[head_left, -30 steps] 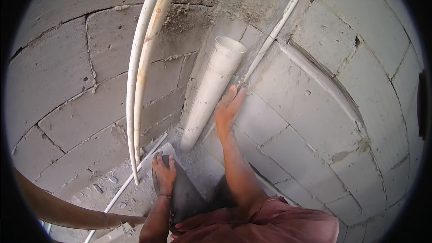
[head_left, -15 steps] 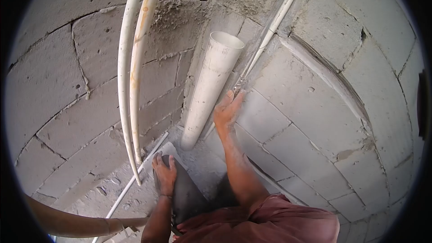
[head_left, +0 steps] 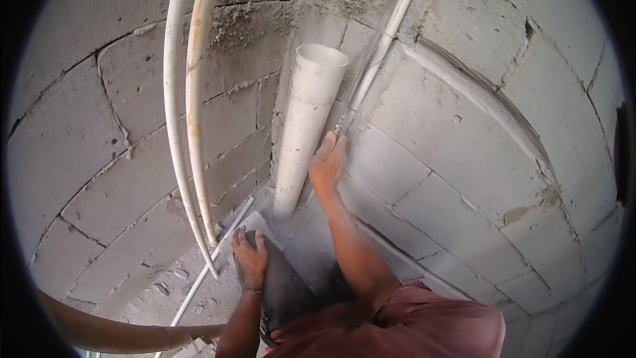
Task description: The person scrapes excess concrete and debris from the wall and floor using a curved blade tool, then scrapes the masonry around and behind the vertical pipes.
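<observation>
My right hand [head_left: 327, 162] is raised against the block wall beside the wide white pipe [head_left: 310, 113], its fingertips closed round the lower end of something narrow and greyish that I cannot make out. Just above the fingertips, a thin white pipe [head_left: 391, 26] runs up along a groove in the wall. My left hand [head_left: 250, 258] rests on my dark-clothed knee [head_left: 281, 285] with its fingers spread, holding nothing.
Two long curved white pipes [head_left: 193, 93] hang at the left. A thin white pipe [head_left: 199, 281] lies across the rubble-strewn floor. A brown curved object [head_left: 119, 330] crosses the lower left. A chased groove [head_left: 477, 96] curves across the right wall.
The view has shifted, so the hanging pipes and wide pipe appear farther left. My right hand has moved slightly down the groove. My left hand has stayed on the knee.
</observation>
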The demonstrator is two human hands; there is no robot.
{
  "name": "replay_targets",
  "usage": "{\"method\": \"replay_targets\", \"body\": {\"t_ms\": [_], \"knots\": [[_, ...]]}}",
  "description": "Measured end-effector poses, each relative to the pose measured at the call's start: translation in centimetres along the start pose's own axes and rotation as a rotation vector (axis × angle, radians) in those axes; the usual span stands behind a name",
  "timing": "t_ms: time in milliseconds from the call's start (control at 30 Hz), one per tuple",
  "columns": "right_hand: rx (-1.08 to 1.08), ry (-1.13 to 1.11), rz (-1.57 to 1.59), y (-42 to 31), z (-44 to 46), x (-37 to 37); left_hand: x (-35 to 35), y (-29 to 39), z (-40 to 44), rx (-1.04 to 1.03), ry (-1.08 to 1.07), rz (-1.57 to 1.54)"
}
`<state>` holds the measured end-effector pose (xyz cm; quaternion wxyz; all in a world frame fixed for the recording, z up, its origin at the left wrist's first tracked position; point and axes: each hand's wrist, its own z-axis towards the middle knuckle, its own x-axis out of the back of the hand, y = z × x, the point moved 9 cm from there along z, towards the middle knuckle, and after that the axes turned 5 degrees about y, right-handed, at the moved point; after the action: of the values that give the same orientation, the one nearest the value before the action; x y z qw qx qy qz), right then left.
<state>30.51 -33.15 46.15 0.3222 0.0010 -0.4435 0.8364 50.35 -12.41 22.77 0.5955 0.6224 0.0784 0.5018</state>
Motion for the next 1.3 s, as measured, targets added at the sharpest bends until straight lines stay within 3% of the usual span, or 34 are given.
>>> {"method": "replay_targets", "body": {"t_ms": [100,167,300,400,467,500,567,800,867,1000,1067,1167,1300], "knots": [[0.057,0.128,0.096,0.7,-2.0,0.9,-0.1,-0.5,0.1,0.025,-0.010,-0.032],[0.177,0.168,-0.032,0.5,-2.0,1.0,0.0,0.4,0.3,0.007,-0.018,-0.028],[-0.017,0.046,0.067,2.2,-1.7,-0.8,0.0,0.1,0.0,-0.020,0.011,0.000],[0.137,0.137,0.109,1.4,-2.6,0.4,0.0,0.2,0.0,-0.002,-0.024,-0.038],[0.251,0.186,-0.044,1.9,-2.6,0.5,0.1,0.6,0.2,-0.005,-0.035,-0.020],[0.245,0.191,-0.045,2.4,-2.5,0.4,0.1,0.7,-0.1,0.001,-0.050,-0.007],[-0.031,0.011,0.008,5.4,-1.4,-2.1,0.1,0.1,-0.9,-0.013,-0.050,0.011],[0.217,0.236,0.022,6.4,-3.0,-0.9,-0.3,0.8,-0.2,-0.005,-0.059,0.030],[-0.019,-0.074,-0.016,8.0,-3.0,-3.4,-0.4,0.3,-0.6,-0.015,-0.065,0.046],[0.006,-0.041,0.117,7.5,-4.5,-2.5,-0.5,0.2,-0.2,-0.022,-0.032,0.019],[0.244,0.160,-0.002,5.8,-4.8,-0.5,-0.6,0.4,-0.2,-0.021,-0.042,0.028],[0.347,0.218,0.070,4.5,-3.7,0.3,-1.1,0.5,-0.1,-0.015,-0.054,0.057],[0.187,0.121,0.079,5.6,-1.7,-0.5,-1.0,0.6,0.0,-0.015,-0.067,0.038]]}}
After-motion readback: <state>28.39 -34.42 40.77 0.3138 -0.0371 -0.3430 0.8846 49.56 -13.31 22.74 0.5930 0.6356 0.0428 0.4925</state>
